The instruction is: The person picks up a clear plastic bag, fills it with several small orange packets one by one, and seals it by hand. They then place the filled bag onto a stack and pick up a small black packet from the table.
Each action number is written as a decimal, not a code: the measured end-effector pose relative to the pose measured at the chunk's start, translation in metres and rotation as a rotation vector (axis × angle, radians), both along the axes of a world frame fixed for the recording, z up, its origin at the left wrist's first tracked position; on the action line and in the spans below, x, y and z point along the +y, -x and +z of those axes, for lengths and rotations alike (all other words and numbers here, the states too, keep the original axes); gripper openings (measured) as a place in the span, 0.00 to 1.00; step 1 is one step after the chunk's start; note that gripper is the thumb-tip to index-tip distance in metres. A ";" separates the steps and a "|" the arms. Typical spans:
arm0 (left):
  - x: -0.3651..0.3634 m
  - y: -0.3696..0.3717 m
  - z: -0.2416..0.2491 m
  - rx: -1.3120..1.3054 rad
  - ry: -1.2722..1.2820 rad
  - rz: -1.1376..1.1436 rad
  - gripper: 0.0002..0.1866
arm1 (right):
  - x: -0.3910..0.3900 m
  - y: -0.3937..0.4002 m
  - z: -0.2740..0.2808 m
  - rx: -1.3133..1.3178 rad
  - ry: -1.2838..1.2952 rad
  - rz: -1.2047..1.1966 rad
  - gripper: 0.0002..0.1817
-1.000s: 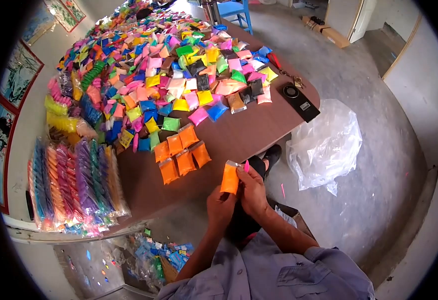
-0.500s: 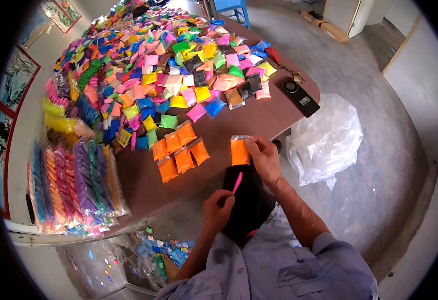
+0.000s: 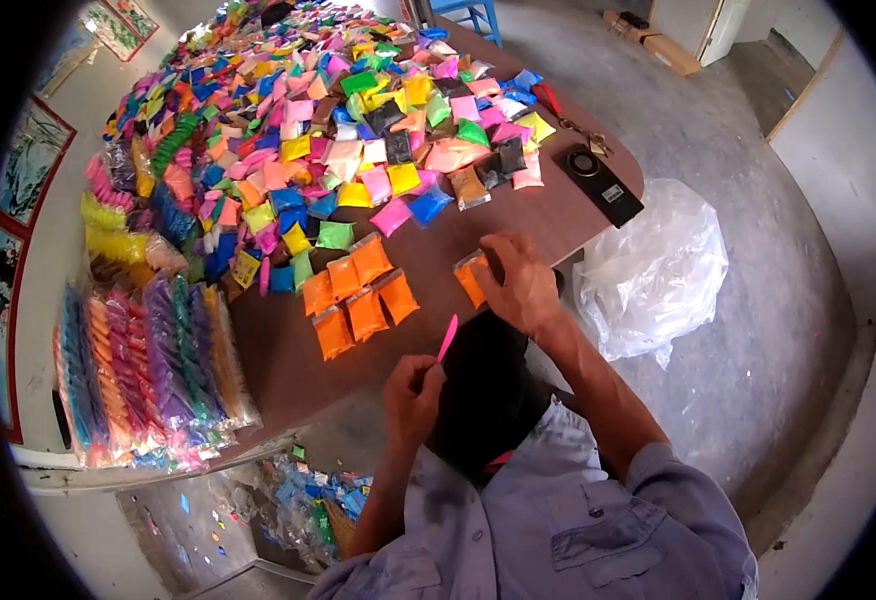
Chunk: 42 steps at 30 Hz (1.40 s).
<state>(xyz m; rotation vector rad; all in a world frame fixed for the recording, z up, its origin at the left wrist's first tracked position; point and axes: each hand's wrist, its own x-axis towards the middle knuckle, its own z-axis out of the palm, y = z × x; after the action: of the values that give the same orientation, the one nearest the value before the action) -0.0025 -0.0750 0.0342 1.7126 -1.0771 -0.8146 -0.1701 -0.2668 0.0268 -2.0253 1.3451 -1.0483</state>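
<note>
My right hand (image 3: 518, 283) grips a small orange packet (image 3: 471, 279) and presses it against the brown table (image 3: 518, 225), near its front edge. Held above my lap, my left hand (image 3: 413, 390) is shut on a thin pink stick (image 3: 447, 339) that points up. To the left of the packet, several matching orange packets (image 3: 358, 290) lie in a neat group on the table.
A large heap of small colourful packets (image 3: 308, 130) covers the far table. Long bundled packs (image 3: 148, 370) lie at the left end. A black device (image 3: 606, 185) sits at the right corner. A clear plastic bag (image 3: 653, 270) lies on the concrete floor, more packets (image 3: 318, 500) under the table.
My hands have come apart: the right one carried the orange packet forward and down onto the table, while the left one stayed near my lap with the pink stick.
</note>
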 end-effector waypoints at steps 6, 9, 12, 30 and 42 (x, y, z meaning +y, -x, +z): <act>-0.034 -0.003 0.022 -0.169 0.036 -0.044 0.07 | 0.020 0.012 -0.010 0.095 0.220 0.300 0.23; -0.051 0.001 0.028 -0.272 0.034 -0.010 0.07 | 0.021 0.016 -0.015 0.150 0.311 0.296 0.27; -0.068 0.005 0.014 -0.391 0.071 -0.023 0.07 | 0.023 0.023 -0.016 0.124 0.303 0.317 0.26; -0.128 0.017 -0.021 -0.646 0.271 -0.019 0.04 | 0.037 0.042 -0.016 0.077 0.194 0.241 0.20; -0.150 0.020 -0.012 -0.769 0.130 -0.175 0.07 | 0.044 0.037 -0.030 0.087 0.195 0.177 0.23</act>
<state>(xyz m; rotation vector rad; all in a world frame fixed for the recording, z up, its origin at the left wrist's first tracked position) -0.0229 -0.2248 0.0221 1.8767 -1.7628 -0.1503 -0.2073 -0.2232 -0.0031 -2.3092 1.1168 -1.0568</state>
